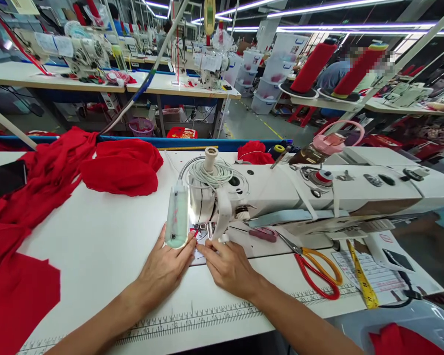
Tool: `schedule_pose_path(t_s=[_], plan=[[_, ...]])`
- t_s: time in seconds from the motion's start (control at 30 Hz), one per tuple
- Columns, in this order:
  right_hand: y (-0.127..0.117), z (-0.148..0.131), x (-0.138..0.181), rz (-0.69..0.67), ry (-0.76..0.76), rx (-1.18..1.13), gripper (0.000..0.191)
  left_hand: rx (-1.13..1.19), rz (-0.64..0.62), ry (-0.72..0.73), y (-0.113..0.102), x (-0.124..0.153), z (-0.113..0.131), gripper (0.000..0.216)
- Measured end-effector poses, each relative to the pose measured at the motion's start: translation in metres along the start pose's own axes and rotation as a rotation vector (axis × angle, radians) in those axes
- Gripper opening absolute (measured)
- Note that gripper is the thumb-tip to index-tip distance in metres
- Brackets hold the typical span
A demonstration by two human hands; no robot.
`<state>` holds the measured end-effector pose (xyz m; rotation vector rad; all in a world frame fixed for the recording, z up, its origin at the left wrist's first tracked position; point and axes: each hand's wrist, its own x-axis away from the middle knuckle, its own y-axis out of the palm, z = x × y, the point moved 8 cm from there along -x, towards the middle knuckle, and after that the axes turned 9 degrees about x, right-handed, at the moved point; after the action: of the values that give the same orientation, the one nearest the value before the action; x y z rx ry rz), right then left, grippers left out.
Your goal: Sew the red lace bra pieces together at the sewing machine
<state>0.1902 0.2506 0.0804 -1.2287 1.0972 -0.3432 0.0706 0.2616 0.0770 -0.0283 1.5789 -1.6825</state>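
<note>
A white sewing machine (pixel 277 190) stands on the table, its needle area near both my hands. My left hand (pixel 166 264) lies on the bed at the left of the needle, fingers stretched forward. Its fingertips touch a small strip of red fabric (pixel 196 232) by the presser foot (pixel 201 227). A pale green translucent plate (pixel 177 217) hides part of these fingers. My right hand (pixel 231 266) rests at the right of the needle, fingers curled and pressed together. What they pinch, if anything, is hidden.
Red-handled scissors (pixel 318 276), a maroon-handled tool (pixel 262 234) and a yellow tape measure (pixel 362 276) lie at right. Red fabric (pixel 122 167) is heaped at left, near a black phone (pixel 8 178). A printed ruler (pixel 192 318) runs along the front edge. Thread cones (pixel 314 66) stand behind.
</note>
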Motion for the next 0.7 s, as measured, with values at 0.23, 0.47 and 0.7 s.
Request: schedule_pose_path(t_s=[0.23, 0.47, 0.7], plan=[[-0.003, -0.001, 0.000, -0.009, -0.016, -0.004, 0.037, 0.081, -0.068, -0.031, -0.004, -0.001, -0.002, 0.032], [-0.010, -0.006, 0.003, 0.004, -0.062, -0.085, 0.030, 0.022, -0.022, 0.042, -0.017, 0.004, 0.012, 0.026], [-0.009, -0.006, 0.000, 0.028, -0.063, -0.017, 0.041, 0.034, 0.026, 0.046, -0.018, 0.007, 0.013, 0.034]])
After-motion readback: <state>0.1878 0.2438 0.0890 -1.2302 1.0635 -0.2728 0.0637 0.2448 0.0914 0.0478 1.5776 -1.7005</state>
